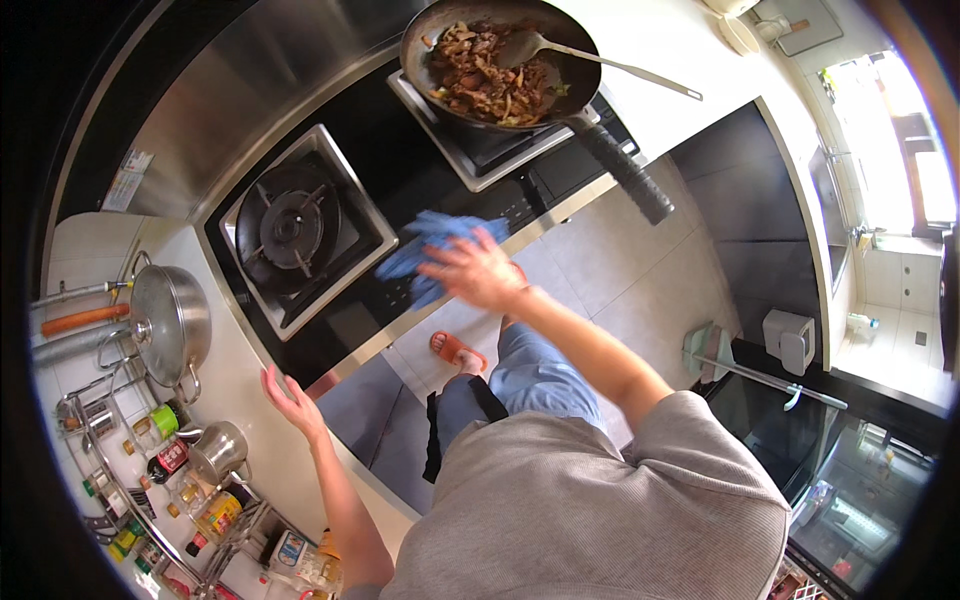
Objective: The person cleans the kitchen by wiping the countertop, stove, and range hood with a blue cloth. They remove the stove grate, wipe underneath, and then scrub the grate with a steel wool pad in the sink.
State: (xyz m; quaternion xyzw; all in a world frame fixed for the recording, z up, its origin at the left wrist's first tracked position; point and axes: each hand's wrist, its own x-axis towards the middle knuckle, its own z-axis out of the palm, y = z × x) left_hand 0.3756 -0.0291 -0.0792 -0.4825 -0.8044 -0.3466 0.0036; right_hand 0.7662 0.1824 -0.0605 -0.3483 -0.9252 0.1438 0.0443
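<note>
A crumpled blue cloth (450,232) is at the front of the black glass cooktop (367,176), right of the empty burner. Over it is my right hand (480,274), blurred, with its fingers spread. Whether the fingers grip the cloth is hidden. My left hand (295,405) is held above the pale counter by the cooktop's left front corner, fingers apart, holding nothing. On the right burner sits a wok (574,71) of browned, chopped food (487,75). A metal spatula (622,67) rests in it, and its black-wrapped handle (626,172) juts past the cooktop's front edge.
Left of the cooktop stand a lidded steel pot (176,322), a steel pitcher (219,452) and a rack (112,480) with several bottles. The left burner (289,229) has a bare pot support. A dustpan (701,349) is behind me on the right.
</note>
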